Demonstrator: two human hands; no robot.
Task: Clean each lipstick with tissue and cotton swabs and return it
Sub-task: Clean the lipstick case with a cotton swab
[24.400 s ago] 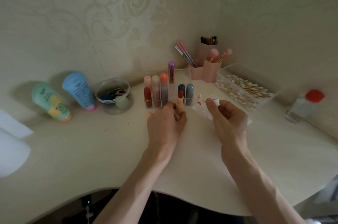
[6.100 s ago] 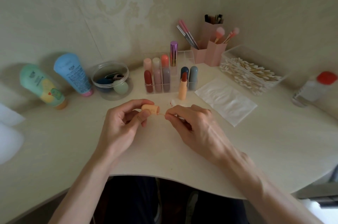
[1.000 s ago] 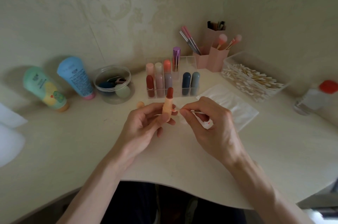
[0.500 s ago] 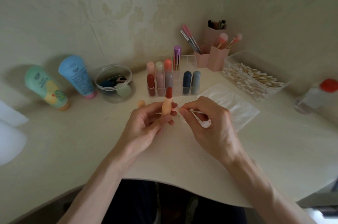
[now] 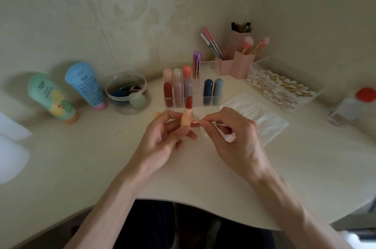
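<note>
Left hand: my fingers are curled round the peach tube of the open lipstick, holding it upright, red tip up, above the counter and just in front of the clear rack with the other lipsticks. Right hand: thumb and forefinger pinch a cotton swab, its pink-stained tip at the tube's right side, contact not certain, with a crumpled tissue tucked in the palm. The peach cap lies on the counter behind my left fingers, and a flat tissue sheet lies to the right.
</note>
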